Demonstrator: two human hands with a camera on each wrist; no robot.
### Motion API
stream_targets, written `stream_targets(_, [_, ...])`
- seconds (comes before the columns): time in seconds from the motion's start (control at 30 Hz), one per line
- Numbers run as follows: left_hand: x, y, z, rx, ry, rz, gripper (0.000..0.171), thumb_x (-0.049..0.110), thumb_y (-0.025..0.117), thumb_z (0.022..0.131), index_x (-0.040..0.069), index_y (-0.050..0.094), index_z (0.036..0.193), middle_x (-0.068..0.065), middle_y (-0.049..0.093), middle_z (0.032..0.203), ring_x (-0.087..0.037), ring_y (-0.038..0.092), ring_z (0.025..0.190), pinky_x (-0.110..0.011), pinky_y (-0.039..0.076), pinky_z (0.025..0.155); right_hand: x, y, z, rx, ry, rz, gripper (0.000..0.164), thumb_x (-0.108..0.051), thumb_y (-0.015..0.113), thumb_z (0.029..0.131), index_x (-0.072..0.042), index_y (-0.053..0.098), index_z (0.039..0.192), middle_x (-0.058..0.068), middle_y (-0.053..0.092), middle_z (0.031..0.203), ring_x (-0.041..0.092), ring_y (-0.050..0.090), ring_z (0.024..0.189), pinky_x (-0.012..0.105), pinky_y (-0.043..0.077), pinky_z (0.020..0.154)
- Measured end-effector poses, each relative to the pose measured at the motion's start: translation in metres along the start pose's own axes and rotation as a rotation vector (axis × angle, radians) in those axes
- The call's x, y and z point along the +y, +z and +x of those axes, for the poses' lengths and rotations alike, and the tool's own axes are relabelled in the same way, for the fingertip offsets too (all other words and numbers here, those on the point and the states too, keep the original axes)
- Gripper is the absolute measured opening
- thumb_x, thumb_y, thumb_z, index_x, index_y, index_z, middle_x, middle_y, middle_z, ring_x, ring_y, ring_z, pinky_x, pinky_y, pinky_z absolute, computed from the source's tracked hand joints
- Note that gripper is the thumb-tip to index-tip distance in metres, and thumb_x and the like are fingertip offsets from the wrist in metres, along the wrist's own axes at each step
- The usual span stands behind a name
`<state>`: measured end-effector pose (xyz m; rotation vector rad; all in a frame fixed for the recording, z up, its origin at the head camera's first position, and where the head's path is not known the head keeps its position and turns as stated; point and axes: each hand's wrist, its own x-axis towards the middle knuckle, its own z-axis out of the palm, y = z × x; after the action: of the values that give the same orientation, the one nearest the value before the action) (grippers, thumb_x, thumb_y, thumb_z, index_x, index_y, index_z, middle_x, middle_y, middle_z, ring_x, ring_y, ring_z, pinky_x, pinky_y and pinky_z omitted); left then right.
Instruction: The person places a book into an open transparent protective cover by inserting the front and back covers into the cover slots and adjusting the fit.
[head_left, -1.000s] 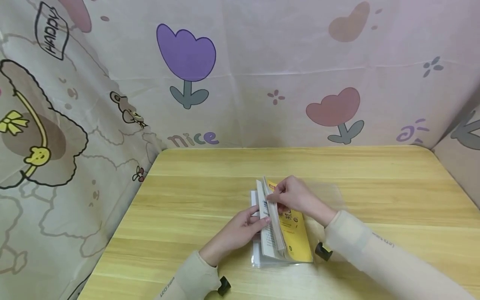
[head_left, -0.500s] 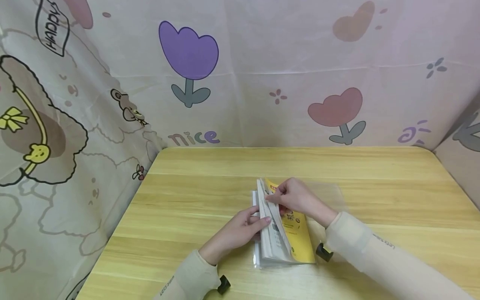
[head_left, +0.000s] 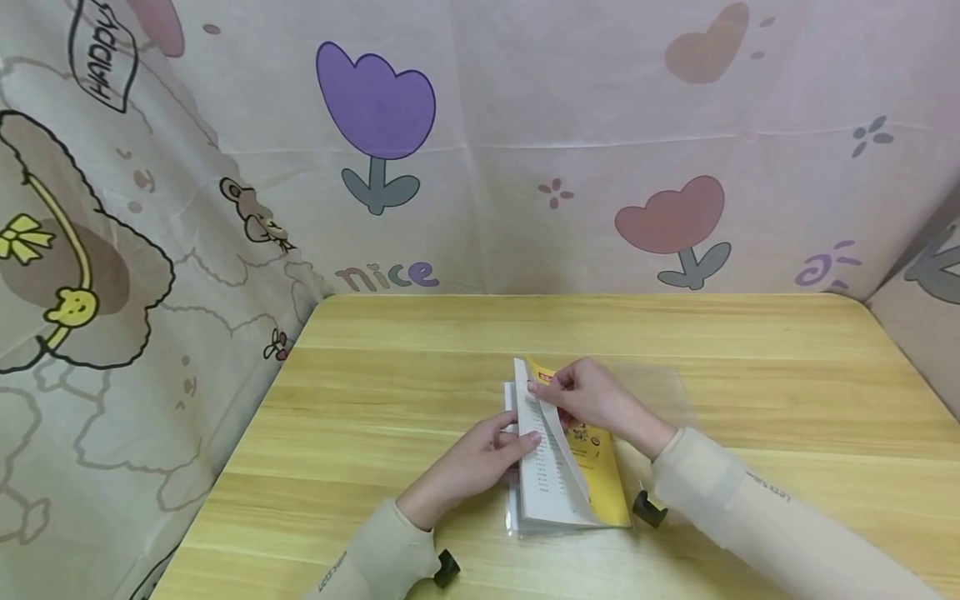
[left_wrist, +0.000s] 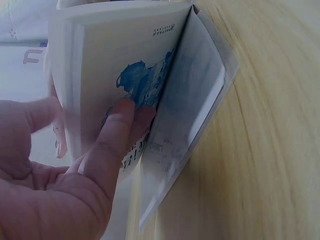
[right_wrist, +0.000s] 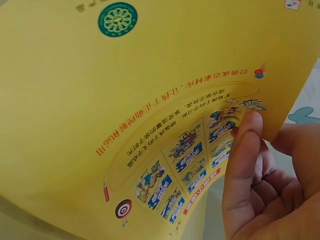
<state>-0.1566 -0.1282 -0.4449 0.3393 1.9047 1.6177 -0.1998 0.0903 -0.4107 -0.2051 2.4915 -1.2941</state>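
Observation:
A paperback book [head_left: 543,487] stands partly open near the table's middle, its printed white pages facing up. My left hand [head_left: 480,458] holds the left block of pages, thumb on the printed page and fingers behind. In the left wrist view those fingers lie against a page with a blue picture [left_wrist: 142,80], beside a loosely hanging cover [left_wrist: 185,100]. The upper corner of the last pages and the yellow back cover [head_left: 603,475] is pinched by my right hand [head_left: 588,392]. Up close, the yellow cover [right_wrist: 100,90] bends, with my right fingers [right_wrist: 242,155] flat along it.
Clear plastic film [head_left: 656,383] extends from the book to the right, under my right forearm. The wooden table [head_left: 360,400] meets a printed cloth backdrop [head_left: 510,100] behind and at the left. Small black devices sit at my left wrist [head_left: 447,570] and right wrist [head_left: 649,508].
Leaves have passed from the right-hand bundle to the left one, so a printed page now lies flat on the left. Only a thin bundle stays at my right fingers; both hands keep their places.

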Motion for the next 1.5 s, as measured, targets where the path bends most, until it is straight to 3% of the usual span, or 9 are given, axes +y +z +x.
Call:
stream_targets(0.27, [0.002, -0.001, -0.004, 0.086, -0.051, 0.006, 0.066, 0.016, 0.062, 0.108, -0.006, 0.032, 0.164, -0.023, 0.08, 0.116, -0.028, 0.082, 0.087, -0.036, 0.068, 0.077, 0.003, -0.005, 0.0, -0.002, 0.035, 0.071, 0.034, -0.032, 0.069, 0.106, -0.004, 0.078, 0.089, 0.002, 0.066, 0.07, 0.014, 0.062, 0.062, 0.03, 0.059, 0.064])
stream_targets(0.53, [0.002, -0.002, -0.005, 0.148, -0.066, 0.061, 0.063, 0.015, 0.064, 0.107, -0.007, 0.038, 0.161, -0.02, 0.081, 0.113, -0.018, 0.079, 0.083, -0.031, 0.065, 0.07, 0.009, -0.017, -0.004, 0.001, 0.0, 0.098, 0.037, -0.029, 0.068, 0.107, -0.005, 0.068, 0.08, 0.003, 0.071, 0.077, 0.014, 0.067, 0.067, 0.032, 0.064, 0.068])
stream_targets(0.77, [-0.002, -0.006, -0.005, 0.177, -0.084, 0.094, 0.062, 0.015, 0.064, 0.107, -0.008, 0.04, 0.159, -0.018, 0.081, 0.112, -0.02, 0.079, 0.085, -0.034, 0.067, 0.072, 0.016, -0.033, -0.011, 0.005, -0.02, 0.138, 0.033, -0.026, 0.068, 0.107, -0.001, 0.072, 0.087, 0.006, 0.076, 0.084, 0.013, 0.068, 0.072, 0.026, 0.061, 0.064])
stream_targets(0.97, [-0.006, -0.014, -0.004, 0.195, -0.094, 0.117, 0.051, 0.014, 0.065, 0.107, -0.007, 0.05, 0.151, -0.017, 0.081, 0.11, -0.02, 0.079, 0.087, -0.033, 0.067, 0.072, 0.022, -0.042, -0.017, -0.002, -0.021, 0.16, 0.036, -0.03, 0.068, 0.107, -0.003, 0.067, 0.082, 0.002, 0.074, 0.082, 0.013, 0.069, 0.077, 0.029, 0.064, 0.071])
stream_targets(1.2, [-0.007, -0.021, -0.008, 0.202, -0.072, 0.131, 0.056, 0.013, 0.064, 0.106, -0.011, 0.046, 0.154, -0.015, 0.081, 0.106, -0.016, 0.075, 0.083, -0.03, 0.065, 0.069, 0.03, -0.048, -0.021, -0.004, -0.023, 0.19, 0.037, -0.031, 0.066, 0.108, 0.002, 0.073, 0.093, 0.004, 0.078, 0.084, 0.014, 0.074, 0.076, 0.032, 0.066, 0.072])
stream_targets(1.5, [-0.01, -0.029, -0.009, 0.21, -0.072, 0.14, 0.036, 0.014, 0.063, 0.107, -0.008, 0.059, 0.136, -0.012, 0.081, 0.099, -0.016, 0.075, 0.079, -0.031, 0.065, 0.069, 0.039, -0.054, -0.026, 0.03, -0.012, 0.157, 0.039, -0.034, 0.066, 0.108, -0.001, 0.072, 0.089, -0.002, 0.071, 0.072, 0.016, 0.071, 0.07, 0.03, 0.064, 0.071])
